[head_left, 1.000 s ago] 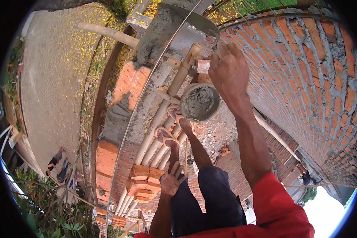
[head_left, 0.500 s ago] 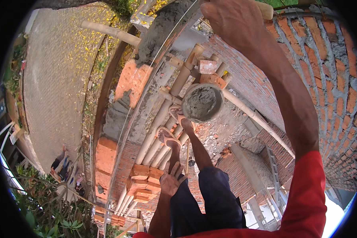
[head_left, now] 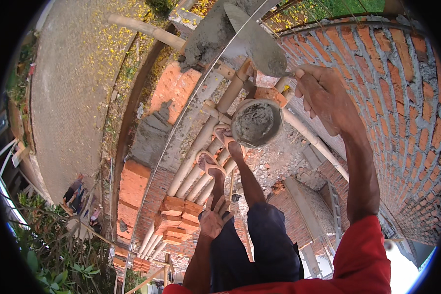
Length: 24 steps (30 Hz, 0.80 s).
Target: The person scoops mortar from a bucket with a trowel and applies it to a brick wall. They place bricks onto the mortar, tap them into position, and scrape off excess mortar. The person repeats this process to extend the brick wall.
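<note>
My right hand point(head_left: 323, 95) is closed round the handle of a mortar-smeared trowel point(head_left: 260, 46). The broad grey blade reaches up and left over the wet mortar point(head_left: 206, 36) on top of the curved brick wall. Fingers apart and holding nothing, my left hand point(head_left: 214, 220) rests by my left knee. On the wall top lie an orange brick point(head_left: 174, 88) with grey mortar point(head_left: 152, 134) beside it, and more bricks point(head_left: 133, 183) nearer me. A round bucket point(head_left: 257, 122) partly filled with mortar stands just past my feet. A thin string point(head_left: 177, 125) runs along the wall.
Underfoot is a scaffold of bamboo poles point(head_left: 196, 179), with rubble ground far below. Stacked bricks point(head_left: 180, 218) sit on it near my left hand. A tall brick wall point(head_left: 397, 108) curves on the right. Left lies a paved road point(head_left: 68, 108); people point(head_left: 76, 193) are on it.
My right hand has come down and toward me from the top edge, bringing the trowel blade into view over the mortar. My left hand has barely moved.
</note>
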{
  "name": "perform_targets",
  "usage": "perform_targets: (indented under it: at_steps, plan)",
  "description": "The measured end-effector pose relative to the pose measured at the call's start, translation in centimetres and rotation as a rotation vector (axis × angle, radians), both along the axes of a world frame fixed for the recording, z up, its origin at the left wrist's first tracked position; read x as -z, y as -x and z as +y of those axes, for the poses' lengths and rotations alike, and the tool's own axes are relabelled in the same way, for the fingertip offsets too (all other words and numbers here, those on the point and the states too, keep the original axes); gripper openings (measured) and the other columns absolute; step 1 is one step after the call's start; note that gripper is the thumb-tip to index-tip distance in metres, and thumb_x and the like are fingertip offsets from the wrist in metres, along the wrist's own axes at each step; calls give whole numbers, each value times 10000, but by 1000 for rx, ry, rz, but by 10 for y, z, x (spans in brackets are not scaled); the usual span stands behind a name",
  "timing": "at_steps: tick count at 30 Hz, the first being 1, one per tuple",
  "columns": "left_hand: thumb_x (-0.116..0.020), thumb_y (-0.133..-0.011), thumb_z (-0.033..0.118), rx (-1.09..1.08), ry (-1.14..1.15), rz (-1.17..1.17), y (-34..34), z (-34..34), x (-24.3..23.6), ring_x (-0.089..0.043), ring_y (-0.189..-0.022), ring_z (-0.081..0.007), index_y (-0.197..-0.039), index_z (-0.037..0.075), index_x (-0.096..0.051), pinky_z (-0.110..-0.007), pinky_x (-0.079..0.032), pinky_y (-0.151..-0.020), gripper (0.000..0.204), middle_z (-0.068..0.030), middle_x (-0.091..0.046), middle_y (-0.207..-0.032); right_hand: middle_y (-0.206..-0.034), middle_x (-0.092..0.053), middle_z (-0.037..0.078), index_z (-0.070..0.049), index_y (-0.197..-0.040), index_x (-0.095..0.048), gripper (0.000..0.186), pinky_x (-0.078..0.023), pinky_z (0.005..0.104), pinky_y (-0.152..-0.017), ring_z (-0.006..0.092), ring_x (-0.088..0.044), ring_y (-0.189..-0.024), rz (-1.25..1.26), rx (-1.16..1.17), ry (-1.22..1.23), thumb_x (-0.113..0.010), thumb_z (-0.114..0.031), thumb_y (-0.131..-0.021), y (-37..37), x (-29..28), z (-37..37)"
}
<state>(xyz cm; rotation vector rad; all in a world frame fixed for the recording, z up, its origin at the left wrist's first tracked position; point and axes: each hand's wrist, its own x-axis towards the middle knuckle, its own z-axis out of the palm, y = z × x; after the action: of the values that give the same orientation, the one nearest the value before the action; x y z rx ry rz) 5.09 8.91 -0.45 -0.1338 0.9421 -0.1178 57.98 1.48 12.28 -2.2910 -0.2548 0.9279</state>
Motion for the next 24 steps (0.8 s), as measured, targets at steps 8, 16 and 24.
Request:
perform_targets:
  at_steps: [8, 16, 24]
  plan:
    - [-650, -983, 371, 66, -15, 60, -4, 3, -1, -406, -1490, -344, -1665, 318, -200, -671, -368, -1193, 819, -141, -342, -1660, -629, -455, 194, 62, -817, -553, 329, -413, 483, -609, 245, -476, -567, -44, -285, -85, -507, -166, -1050, 37, 17, 0]
    - [-631, -1003, 343, 27, -1, 35, 3, 2, 0, -379, -1509, -352, -1654, 312, -243, -676, -366, -1192, 758, -147, -312, -1680, -680, -574, 4, -69, -951, -633, 386, -454, 257, -430, 91, -531, -497, 338, 510, -342, -534, -409, -1105, 27, 87, -14]
    - [-624, -1011, 360, 46, 8, 19, 13, 7, 6, -324, -1551, -353, -1625, 349, -325, -668, -306, -1228, 683, -143, -291, -1699, -726, -559, 12, -46, -900, -613, 442, -456, 252, -517, 106, -523, -562, 390, 404, -764, -533, -427, -1108, 107, 237, 44]
